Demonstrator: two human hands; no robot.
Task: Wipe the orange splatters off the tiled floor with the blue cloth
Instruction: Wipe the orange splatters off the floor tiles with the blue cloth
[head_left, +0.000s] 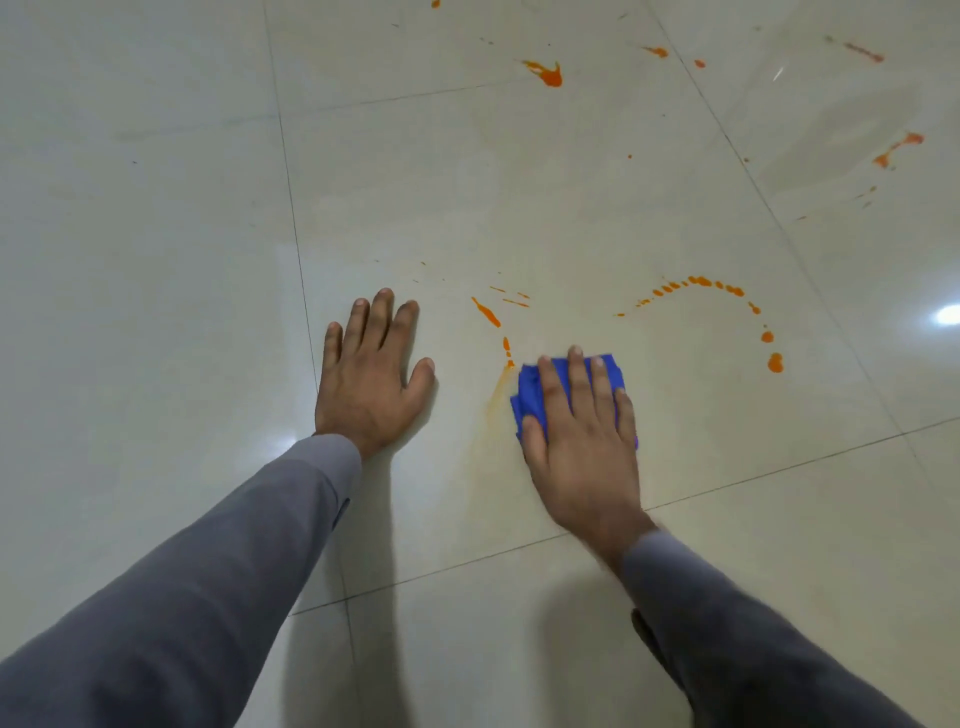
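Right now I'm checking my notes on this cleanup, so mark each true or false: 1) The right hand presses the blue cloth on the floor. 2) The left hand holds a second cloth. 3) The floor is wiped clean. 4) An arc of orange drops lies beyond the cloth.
1) True: the right hand lies flat on the blue cloth.
2) False: the left hand rests bare and flat on the tiled floor.
3) False: orange splatters remain.
4) True: the arc of orange drops is unwiped.
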